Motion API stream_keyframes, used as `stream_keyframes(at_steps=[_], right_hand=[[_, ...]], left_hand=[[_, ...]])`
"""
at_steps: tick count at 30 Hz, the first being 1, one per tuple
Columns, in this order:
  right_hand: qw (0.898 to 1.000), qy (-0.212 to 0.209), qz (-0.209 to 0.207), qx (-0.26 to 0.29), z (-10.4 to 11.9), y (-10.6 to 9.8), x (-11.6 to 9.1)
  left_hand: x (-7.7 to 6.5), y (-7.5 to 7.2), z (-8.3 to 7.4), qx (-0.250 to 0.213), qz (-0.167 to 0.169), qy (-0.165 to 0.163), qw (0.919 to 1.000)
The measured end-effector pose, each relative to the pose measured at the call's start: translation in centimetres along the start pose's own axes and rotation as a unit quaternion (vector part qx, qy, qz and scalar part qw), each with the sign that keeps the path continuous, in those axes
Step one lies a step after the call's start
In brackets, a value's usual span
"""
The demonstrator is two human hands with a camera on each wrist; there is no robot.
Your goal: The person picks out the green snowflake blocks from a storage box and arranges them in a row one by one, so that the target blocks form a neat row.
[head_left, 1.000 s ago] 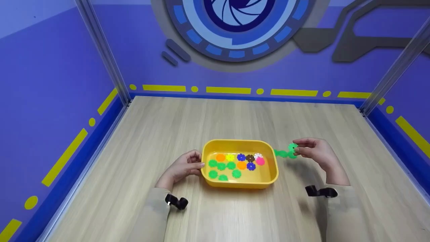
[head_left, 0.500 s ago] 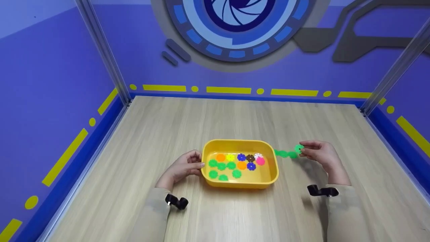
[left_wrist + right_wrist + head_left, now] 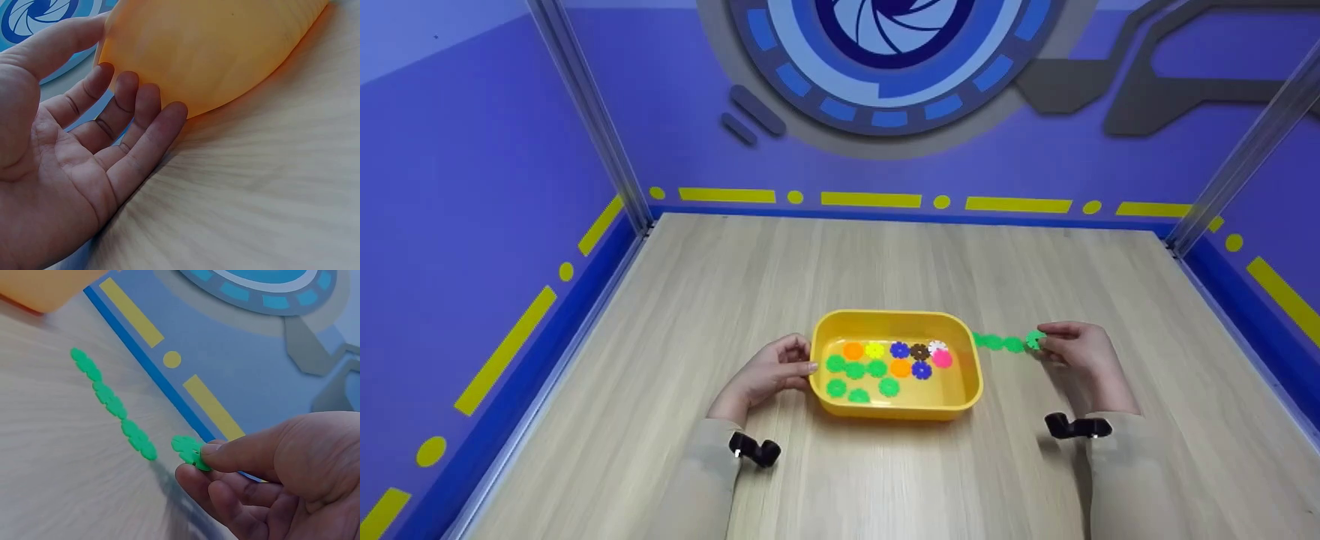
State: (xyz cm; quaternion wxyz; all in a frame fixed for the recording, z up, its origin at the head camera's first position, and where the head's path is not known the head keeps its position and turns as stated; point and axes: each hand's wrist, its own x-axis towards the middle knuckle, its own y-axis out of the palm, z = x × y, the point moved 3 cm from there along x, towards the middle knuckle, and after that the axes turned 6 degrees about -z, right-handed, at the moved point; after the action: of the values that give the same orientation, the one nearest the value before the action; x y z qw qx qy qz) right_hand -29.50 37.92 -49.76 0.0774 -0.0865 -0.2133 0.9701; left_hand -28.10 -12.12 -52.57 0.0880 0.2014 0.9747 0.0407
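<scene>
A yellow plastic box (image 3: pixel 897 412) stands mid-table, also filling the top of the left wrist view. My left hand (image 3: pixel 769 373) holds its left wall, thumb at the rim and the other fingers against the outside. Between thumb and fingers, my right hand (image 3: pixel 1084 352) pinches a green notched plastic disc (image 3: pixel 188 449), partly covered by the thumb. Just left of that disc, three more green discs (image 3: pixel 107 399) lie in a row on the table. In the head view, the row's left end runs up to the box's right wall.
Inside the box, several loose green discs (image 3: pixel 855 370) lie at the left. Orange discs (image 3: pixel 901 368), a yellow disc (image 3: pixel 874 350), blue discs (image 3: pixel 921 370), a brown one (image 3: pixel 919 351), a white one (image 3: pixel 937 347) and a pink one (image 3: pixel 943 358) are there too. Purple panels enclose the wooden table (image 3: pixel 885 262).
My right hand has moved right and a little toward me with the green disc, from above the row's end to its right. My left hand and the box have stayed put.
</scene>
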Motion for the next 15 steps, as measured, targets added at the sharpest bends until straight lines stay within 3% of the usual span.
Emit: stream_keyframes(at_steps=[15], right_hand=[[0.999, -0.005, -0.001, -0.040, -0.23, 0.28, -0.02]], left_hand=[[-0.09, 0.00, -0.10, 0.004, -0.012, -0.008, 0.9999]])
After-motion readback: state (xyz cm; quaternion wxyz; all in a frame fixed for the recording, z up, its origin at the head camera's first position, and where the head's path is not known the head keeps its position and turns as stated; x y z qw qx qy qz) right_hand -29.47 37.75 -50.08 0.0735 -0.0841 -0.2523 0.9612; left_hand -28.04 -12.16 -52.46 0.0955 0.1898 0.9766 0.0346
